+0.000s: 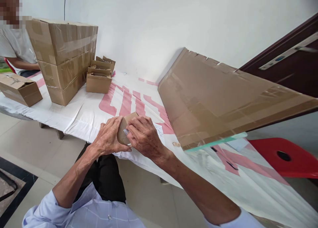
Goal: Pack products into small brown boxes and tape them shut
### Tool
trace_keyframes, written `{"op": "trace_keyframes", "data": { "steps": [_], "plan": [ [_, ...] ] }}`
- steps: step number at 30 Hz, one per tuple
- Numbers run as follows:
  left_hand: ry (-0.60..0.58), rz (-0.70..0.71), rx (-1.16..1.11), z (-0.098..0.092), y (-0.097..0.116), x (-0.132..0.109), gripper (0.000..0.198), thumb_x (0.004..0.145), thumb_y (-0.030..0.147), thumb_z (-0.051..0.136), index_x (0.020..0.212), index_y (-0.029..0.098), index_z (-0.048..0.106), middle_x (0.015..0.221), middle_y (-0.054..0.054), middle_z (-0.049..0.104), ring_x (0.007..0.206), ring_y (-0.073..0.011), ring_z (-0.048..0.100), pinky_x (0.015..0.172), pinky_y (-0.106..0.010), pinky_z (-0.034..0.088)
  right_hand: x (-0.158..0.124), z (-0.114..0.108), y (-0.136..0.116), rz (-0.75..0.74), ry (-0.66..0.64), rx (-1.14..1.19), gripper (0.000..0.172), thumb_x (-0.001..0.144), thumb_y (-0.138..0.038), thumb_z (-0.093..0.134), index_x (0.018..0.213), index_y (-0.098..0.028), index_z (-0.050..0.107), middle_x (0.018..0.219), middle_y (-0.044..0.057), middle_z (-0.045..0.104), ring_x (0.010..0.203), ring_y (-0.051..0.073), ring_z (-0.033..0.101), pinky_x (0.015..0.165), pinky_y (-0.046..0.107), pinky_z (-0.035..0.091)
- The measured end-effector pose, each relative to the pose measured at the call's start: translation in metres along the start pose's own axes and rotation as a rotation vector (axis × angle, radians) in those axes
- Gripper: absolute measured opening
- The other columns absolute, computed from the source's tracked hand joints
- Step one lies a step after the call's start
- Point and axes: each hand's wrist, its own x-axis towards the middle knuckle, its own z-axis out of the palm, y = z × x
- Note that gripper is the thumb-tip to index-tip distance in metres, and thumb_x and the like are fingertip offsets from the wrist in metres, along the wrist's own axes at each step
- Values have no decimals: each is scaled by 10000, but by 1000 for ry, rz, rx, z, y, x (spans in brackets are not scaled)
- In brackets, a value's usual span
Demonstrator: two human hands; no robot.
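Both my hands are closed around a small brown cardboard box [124, 124] at the near edge of the table. My left hand [109, 137] wraps its left side, thumb stretched underneath. My right hand [144, 135] grips its right side, fingers curled over the top edge. A small pale label or tape shows between my thumbs. The box rests against the white cloth with red lettering [129, 102] that covers the table.
A large flattened cardboard sheet [211, 95] leans over the table at right. Taped stacked cartons [64, 55] and small open boxes [99, 77] stand at the back left. Another person [15, 45] sits far left by a carton [20, 88]. A red stool [283, 156] is at right.
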Motion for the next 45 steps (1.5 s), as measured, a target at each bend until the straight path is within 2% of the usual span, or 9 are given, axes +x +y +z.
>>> {"op": "trace_keyframes", "data": {
  "steps": [5,12,21,35,38,45],
  "plan": [
    [5,2,-1,0,0,0,1197,587,421,999,1597,229,387,1567,-206,534,1460,-454,507,1130,-655,449,0,1,-1,0,4,0,243,880,-12,556,794,-219,651,875,77,678,935,262,551,889,420,429],
    [-4,-1,-11,-1,0,-1,1193,591,432,999,1600,245,389,1564,-200,533,1465,-455,501,1128,-659,449,-3,5,-2,85,53,9,221,939,-41,556,902,-206,697,953,102,695,964,267,558,882,412,456],
    [-5,6,2,1,0,0,1202,597,427,989,1615,264,373,1566,-188,530,1462,-453,500,1130,-649,444,-2,1,-3,27,79,21,234,892,-23,587,809,-223,678,892,66,706,923,245,575,913,409,441],
    [-12,6,-17,1,0,-2,1193,594,431,984,1611,261,383,1563,-197,534,1466,-466,494,1128,-670,444,-2,-1,-5,88,-2,39,241,924,-23,553,860,-208,692,952,81,728,949,253,591,914,427,431],
    [-11,14,-19,0,1,-1,1178,603,440,983,1605,255,392,1556,-199,541,1456,-467,501,1124,-666,447,-1,-2,-5,99,2,28,227,936,-30,564,917,-200,713,979,86,736,972,259,584,911,431,426],
    [-13,13,0,1,1,-1,1173,607,440,981,1597,239,384,1548,-196,543,1454,-446,507,1117,-649,451,2,-4,-6,57,26,19,232,923,-13,567,855,-207,674,921,68,727,939,244,584,924,411,430]
  ]
}}
